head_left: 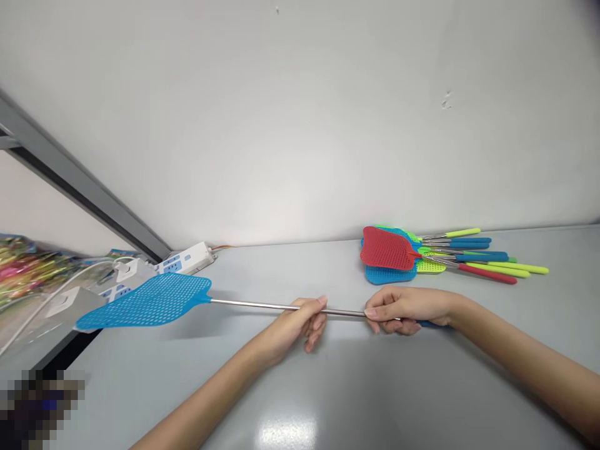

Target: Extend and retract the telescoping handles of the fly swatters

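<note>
Item: one blue fly swatter (143,302), lying level across the frame, its steel shaft (276,305) clamped in my left hand (300,325) and right hand (403,310), close together. Nearby on the table (262,269), right of centre: a red-topped stack of fly swatters (387,249).

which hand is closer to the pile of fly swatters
Right. The right hand sits in front of the pile of fly swatters; the left hand is farther left.
</note>
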Demonstrator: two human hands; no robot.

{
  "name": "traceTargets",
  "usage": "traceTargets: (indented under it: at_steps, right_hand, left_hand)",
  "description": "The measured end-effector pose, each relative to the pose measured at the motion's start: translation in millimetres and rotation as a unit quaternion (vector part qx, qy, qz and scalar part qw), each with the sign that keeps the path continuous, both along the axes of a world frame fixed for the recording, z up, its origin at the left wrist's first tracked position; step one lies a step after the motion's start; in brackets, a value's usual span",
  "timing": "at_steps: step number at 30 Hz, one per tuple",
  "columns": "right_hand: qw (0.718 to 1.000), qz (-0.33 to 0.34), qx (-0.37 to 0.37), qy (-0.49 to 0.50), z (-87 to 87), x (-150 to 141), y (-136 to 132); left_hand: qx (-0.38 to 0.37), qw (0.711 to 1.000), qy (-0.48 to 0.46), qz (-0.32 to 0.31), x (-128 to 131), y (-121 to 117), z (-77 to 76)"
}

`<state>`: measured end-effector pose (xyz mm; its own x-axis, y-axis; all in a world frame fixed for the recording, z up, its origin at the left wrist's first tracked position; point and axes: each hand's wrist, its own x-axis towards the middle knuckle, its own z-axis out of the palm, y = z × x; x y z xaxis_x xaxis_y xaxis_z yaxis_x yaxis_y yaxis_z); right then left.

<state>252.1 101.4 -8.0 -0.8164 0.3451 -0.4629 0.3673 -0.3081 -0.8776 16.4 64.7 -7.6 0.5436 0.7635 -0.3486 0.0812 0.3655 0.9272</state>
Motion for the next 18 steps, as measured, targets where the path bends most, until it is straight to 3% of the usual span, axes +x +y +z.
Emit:
traceTargets:
  at_steps: [7,14,18]
  right_hand:
    - [0.999,-0.033,0.016,-0.005,1.1,-11,-7]
    - [0.996,-0.057,0.061,-0.027,6.0,-12,-10]
    - [0.994,-0.072,0.084,-0.015,4.6,-12,-9]
  left_hand:
    - [-0.056,0.998,-0.031,-0.002,-3,5,-4.0]
    - [-0.137,0.985,-0.036,-0.098,15,15,-7.2]
    - [-0.122,0.984,-0.075,-0.107,27,15,-10.6]
